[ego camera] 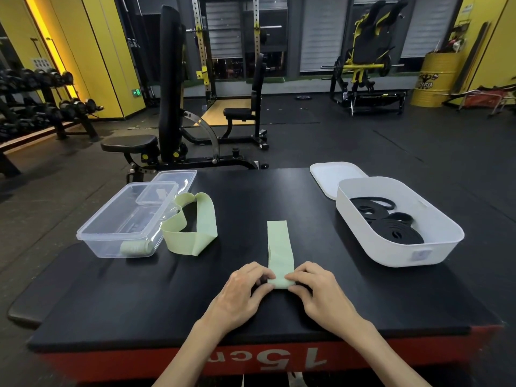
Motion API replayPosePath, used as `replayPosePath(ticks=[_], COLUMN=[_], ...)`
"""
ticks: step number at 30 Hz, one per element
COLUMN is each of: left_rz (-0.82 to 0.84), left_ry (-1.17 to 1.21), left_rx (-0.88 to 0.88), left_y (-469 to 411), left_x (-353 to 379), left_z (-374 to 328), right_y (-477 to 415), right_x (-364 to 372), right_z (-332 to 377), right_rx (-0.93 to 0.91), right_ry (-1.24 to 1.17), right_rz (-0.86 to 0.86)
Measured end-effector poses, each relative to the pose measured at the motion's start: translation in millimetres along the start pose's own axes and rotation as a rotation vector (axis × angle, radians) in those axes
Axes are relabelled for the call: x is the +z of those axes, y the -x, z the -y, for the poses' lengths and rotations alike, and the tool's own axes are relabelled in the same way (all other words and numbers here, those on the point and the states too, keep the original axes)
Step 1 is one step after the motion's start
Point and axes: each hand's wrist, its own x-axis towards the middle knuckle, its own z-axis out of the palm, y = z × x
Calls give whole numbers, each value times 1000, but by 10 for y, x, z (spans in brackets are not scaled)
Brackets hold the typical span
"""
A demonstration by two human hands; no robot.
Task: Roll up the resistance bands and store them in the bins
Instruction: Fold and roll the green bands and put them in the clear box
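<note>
On black platform [251, 196] lies green band [277, 244]; weight bench [168, 79] behind.

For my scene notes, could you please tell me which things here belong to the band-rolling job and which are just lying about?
Job: left hand, right hand, flat green band they roll, loose green band, clear bin, rolled green band inside, white bin, black bands inside.
Lying about: clear lid, white lid, weight bench, yellow drum.

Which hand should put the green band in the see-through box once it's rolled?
Probably the left hand: the clear bin lies on its side, while the right hand would cross over.
</note>
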Motion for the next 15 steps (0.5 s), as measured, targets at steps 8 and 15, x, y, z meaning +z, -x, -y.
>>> replayPosePath(ticks=[8, 15], left_rz=[-11, -29], left_ry=[9, 14], left_rx=[9, 5], left_y=[-14, -29], left_x=[11, 22], left_z=[-9, -21], right_y=[-15, -13], right_x=[1, -15], right_z=[-7, 18], right_rx=[6, 6], right_ry=[-3, -3], right_rz=[-17, -55])
